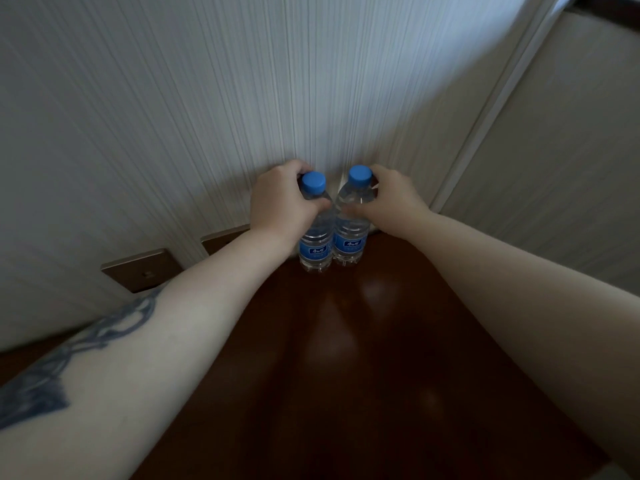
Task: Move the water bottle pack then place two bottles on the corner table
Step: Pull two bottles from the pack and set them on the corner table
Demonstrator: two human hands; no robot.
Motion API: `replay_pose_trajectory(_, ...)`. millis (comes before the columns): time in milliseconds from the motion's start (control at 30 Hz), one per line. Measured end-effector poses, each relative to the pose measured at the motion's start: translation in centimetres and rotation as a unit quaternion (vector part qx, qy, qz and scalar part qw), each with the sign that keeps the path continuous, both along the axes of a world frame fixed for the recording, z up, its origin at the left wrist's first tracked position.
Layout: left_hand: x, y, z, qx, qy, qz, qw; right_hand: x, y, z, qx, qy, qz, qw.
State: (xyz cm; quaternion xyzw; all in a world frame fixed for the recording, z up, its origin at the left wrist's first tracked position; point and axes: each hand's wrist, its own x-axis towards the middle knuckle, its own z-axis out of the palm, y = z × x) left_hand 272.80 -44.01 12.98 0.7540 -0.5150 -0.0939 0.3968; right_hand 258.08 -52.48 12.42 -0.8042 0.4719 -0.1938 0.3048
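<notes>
2 water bottles gripped side by side at the back corner of a dark table.

The far fingers of both hands are hidden behind the bottle necks, the label print is too small to read, and whether the bases rest fully on the wood is hard to tell. The left hand (282,199) is closed around the shoulder of the left bottle (314,233), just under its blue cap; the right hand (391,199) grasps the right bottle (349,230) the same way. The bottles stand upright, touching each other, at the far end of the corner table (363,358), close to the striped wall (207,98). 2 brown wall plates (142,270) sit left of the left forearm, which partly covers 1.
</notes>
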Motion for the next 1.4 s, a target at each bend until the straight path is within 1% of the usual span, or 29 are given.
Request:
replay_pose_trajectory(233, 0.1, 0.1, -0.1, 0.0, 0.003, -0.003, 1.0, 0.2, 0.0, 0.0, -0.001, 0.024, -0.005, 1.0)
replay_pose_trajectory(733, -0.1, 0.2, -0.2, -0.002, 0.001, -0.013, 1.0, 0.1, -0.2, -0.2, -0.011, 0.029, -0.003, 1.0)
replay_pose_trajectory(1000, -0.3, 0.4, -0.1, -0.014, 0.017, 0.0, 1.0, 0.2, -1.0, 0.3, 0.015, 0.036, 0.012, 0.999)
replay_pose_trajectory(1400, -0.6, 0.6, -0.9, -0.029, 0.001, 0.001, 1.0, 0.2, -1.0, -0.3, 0.029, 0.023, 0.006, 0.999)
